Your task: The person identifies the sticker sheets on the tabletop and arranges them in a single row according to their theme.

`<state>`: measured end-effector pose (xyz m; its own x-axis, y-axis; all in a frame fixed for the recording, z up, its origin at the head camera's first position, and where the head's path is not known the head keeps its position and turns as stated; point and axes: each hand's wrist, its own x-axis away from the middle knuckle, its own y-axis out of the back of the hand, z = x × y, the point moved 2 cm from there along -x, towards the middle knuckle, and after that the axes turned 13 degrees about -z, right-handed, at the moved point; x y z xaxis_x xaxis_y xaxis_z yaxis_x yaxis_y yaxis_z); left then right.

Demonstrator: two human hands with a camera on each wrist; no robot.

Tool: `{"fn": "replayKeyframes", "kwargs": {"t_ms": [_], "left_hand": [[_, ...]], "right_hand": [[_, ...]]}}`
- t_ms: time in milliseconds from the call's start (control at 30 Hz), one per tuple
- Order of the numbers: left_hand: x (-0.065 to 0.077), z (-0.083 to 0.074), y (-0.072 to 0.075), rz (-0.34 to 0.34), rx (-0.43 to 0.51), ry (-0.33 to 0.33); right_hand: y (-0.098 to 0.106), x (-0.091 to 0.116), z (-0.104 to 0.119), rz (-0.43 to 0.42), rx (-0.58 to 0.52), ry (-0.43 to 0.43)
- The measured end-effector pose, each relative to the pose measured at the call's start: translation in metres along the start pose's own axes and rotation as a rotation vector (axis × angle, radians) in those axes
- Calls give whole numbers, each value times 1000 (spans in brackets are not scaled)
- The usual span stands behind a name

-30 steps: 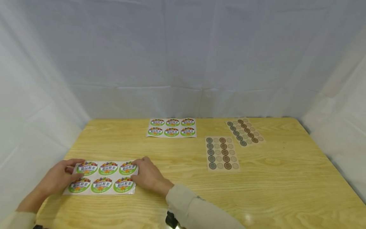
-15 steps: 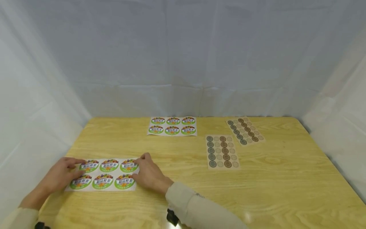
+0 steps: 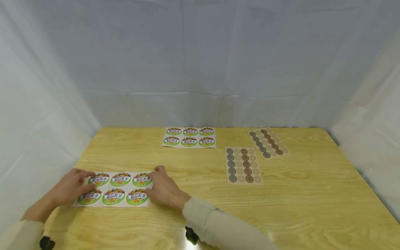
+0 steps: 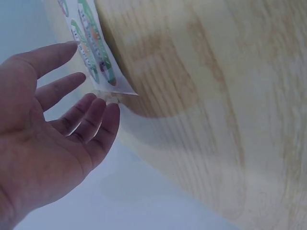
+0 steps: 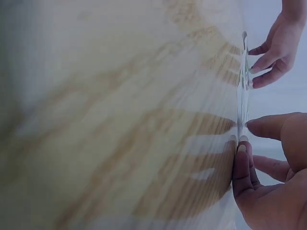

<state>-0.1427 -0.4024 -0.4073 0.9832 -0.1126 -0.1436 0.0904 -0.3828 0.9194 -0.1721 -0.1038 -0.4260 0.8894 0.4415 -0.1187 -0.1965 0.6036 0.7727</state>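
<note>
A white sheet of oval fruit stickers (image 3: 112, 189) lies flat at the table's left front, its print colourful with green lower rims. On its left end, my left hand (image 3: 70, 187) rests thumb and forefinger on the surface; the left wrist view shows the other fingers (image 4: 91, 120) loosely bent beside the sheet's edge. Touching the right end is my right hand (image 3: 164, 189). Seen edge-on in the right wrist view, the sheet (image 5: 242, 100) meets that hand's thumb (image 5: 268, 126) and fingertips; whether any finger is beneath it is unclear.
A second fruit sticker sheet (image 3: 189, 137) lies at the table's back edge. Two beige sheets of small round stickers, one nearer (image 3: 243, 166) and one tilted behind it (image 3: 268, 142), lie right of centre. White cloth (image 3: 200, 66) surrounds the wooden table (image 3: 300, 208).
The held-down sticker sheet has slid slightly right and away from the person, both hands moving along with it. The view has shifted a little; the other sheets stay put on the table.
</note>
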Motion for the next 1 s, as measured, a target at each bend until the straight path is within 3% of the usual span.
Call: {"fn": "replayKeyframes", "kwargs": {"t_ms": [133,367,600,833,1000], "left_hand": [[-3,-2,3,67,-19,17],[-1,-4,14,147,-15,26],[-12,-25,18,68,47,-30],[-32,-51,10,-14,187,-65],[-43,-64,1,-83,241,-100]], "right_hand": [[4,2,-5,9,-48,45],[25,6,-8,19,15,114],[55,-2,-25,-4,29,99],[83,-9,-48,-48,49,42],[100,-14,-69,-73,-2,-15]]}}
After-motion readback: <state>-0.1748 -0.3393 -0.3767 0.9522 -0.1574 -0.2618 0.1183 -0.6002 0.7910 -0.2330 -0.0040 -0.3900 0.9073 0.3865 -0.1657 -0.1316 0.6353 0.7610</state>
